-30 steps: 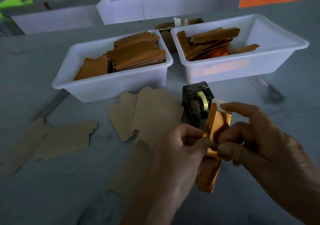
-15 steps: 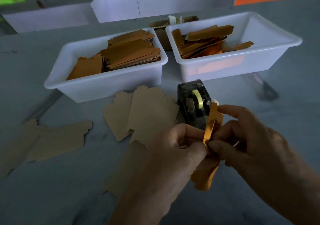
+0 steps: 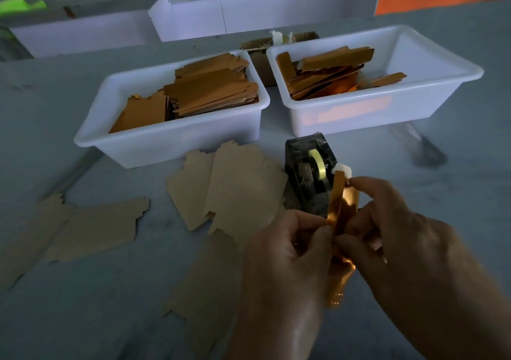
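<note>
I'm holding the card upright between my hands. My left hand pinches its left edge, my right hand grips the right.

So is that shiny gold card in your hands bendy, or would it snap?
Probably bendy, not snappy: the gold card is thin and already folded along creases between the left hand and right hand. It looks light, since fingertips alone hold it up. Its glossy face may be a bit slippery.
</note>
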`<state>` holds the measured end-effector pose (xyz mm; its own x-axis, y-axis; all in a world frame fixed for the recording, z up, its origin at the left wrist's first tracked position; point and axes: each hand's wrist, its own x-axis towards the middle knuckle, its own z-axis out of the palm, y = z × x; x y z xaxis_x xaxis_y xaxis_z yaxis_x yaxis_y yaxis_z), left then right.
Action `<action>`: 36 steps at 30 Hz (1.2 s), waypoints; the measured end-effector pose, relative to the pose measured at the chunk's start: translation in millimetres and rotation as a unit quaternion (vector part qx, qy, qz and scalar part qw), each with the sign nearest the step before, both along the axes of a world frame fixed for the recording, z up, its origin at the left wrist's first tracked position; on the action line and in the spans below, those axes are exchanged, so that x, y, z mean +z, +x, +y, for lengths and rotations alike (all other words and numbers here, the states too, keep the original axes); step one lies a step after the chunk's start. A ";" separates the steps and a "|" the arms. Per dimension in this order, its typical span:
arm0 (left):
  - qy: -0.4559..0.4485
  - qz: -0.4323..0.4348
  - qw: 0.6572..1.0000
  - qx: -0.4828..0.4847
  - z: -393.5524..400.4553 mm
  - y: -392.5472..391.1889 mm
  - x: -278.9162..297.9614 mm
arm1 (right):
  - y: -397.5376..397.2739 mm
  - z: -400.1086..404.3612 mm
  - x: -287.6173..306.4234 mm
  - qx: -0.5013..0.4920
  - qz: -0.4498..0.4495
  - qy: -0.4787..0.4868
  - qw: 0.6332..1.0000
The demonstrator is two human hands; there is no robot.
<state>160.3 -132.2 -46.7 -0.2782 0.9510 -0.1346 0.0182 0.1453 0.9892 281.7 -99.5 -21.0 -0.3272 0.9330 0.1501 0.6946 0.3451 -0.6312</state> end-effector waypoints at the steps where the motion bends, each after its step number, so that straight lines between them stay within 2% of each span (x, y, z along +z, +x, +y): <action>1: 0.005 0.004 1.000 0.004 -0.5 1.1 0.4 | -1.1 1.6 3.1 -0.010 -0.024 -0.008 1.000; 3: 0.017 0.017 1.000 0.009 -1.5 1.5 1.6 | -3.1 4.7 6.8 -0.021 -0.077 -0.038 0.996; 8: 0.067 0.057 0.996 0.007 -5.1 -11.2 9.5 | 0.7 2.0 9.6 -0.061 -0.023 0.018 0.998; 10: 0.067 0.033 0.997 -0.021 -5.2 -15.3 12.8 | 3.1 5.3 10.7 -0.053 0.068 -0.047 0.995; 13: 0.043 -0.024 0.998 -0.047 -5.0 -19.8 13.5 | 3.5 13.5 9.8 0.007 0.176 -0.155 0.972; 16: 0.012 -0.100 0.992 -0.082 -2.1 -30.9 15.3 | 2.8 22.6 8.8 0.081 0.247 -0.247 0.934; 18: -0.023 -0.095 0.987 -0.124 -2.7 -43.6 17.4 | 0.6 28.4 9.3 0.119 0.281 -0.295 0.905; 20: -0.033 -0.026 0.989 -0.142 -1.4 -51.4 21.5 | -1.0 38.2 11.8 0.127 0.300 -0.303 0.895; 21: -0.021 0.027 0.993 -0.113 -0.2 -53.7 18.6 | -2.3 46.2 13.3 0.112 0.310 -0.294 0.897; 24: 0.029 0.193 0.979 0.064 6.9 -61.0 1.9 | -8.8 88.4 18.9 0.044 0.355 -0.262 0.896; 26: 0.040 0.331 0.939 0.089 12.8 -62.8 -8.5 | -16.1 128.3 24.5 -0.007 0.462 -0.259 0.848; 28: 0.031 0.454 0.888 0.060 14.7 -61.0 -21.3 | -22.5 165.4 32.0 -0.080 0.589 -0.255 0.763; 29: 0.012 0.492 0.870 0.044 14.9 -60.8 -26.0 | -24.2 177.0 34.6 -0.113 0.624 -0.243 0.734; 30: 0.000 0.524 0.851 0.027 15.7 -60.8 -27.4 | -25.1 182.2 35.5 -0.137 0.631 -0.229 0.728; 33: -0.028 0.571 0.821 0.006 18.6 -59.8 -25.6 | -27.0 166.9 28.3 -0.113 0.600 -0.212 0.763; 36: -0.008 0.566 0.824 0.033 16.7 -60.3 -28.8 | -28.1 121.1 16.7 -0.018 0.527 -0.236 0.816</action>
<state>100.0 -115.6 -75.5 -0.2848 0.9296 0.2338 0.9191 0.1956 0.3419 253.6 21.6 -4.3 -0.2191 0.9745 -0.0485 -0.3158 -0.1178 -0.9415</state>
